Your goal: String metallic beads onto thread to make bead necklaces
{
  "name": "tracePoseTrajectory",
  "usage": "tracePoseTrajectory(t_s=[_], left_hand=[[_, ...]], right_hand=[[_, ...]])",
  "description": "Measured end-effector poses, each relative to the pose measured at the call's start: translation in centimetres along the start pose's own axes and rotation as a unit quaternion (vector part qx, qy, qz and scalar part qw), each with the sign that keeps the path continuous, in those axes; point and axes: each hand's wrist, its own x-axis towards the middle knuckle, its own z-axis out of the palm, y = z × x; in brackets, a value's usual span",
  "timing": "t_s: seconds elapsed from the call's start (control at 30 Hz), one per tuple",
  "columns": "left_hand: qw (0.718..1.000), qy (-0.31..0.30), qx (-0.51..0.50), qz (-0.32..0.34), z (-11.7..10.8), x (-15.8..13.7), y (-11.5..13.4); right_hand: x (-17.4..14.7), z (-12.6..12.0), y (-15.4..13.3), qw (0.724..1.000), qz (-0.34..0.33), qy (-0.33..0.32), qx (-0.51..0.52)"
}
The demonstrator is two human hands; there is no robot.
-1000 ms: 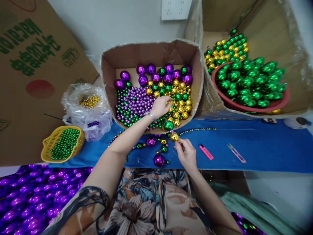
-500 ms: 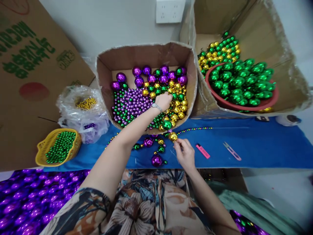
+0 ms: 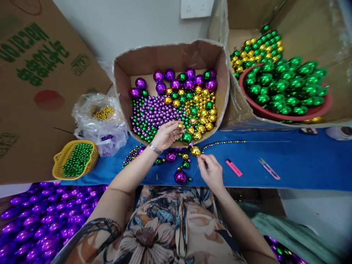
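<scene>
Gold bead [image 3: 180, 125], small, shiny, pinched in left hand [image 3: 165, 134] fingertips

Thread at right hand [image 3: 210, 172] too thin to trace; purple beads [image 3: 41, 227] cut off bottom-left.
</scene>
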Motion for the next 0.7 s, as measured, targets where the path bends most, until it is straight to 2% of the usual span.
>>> tracePoseTrajectory(t_s=[0.3,0.7], left_hand=[[0.993,0.060,-0.100,0.009,0.3,-1.1,-0.6],[0.995,0.034,-0.090,0.025,0.1,-1.7,-0.8]], right_hand=[[-0.3,0.1,-0.6,1.000,-0.022,-0.006,-0.003],[-0.5,0.0,-0.8,0.999,-0.034,-0.013,-0.009]])
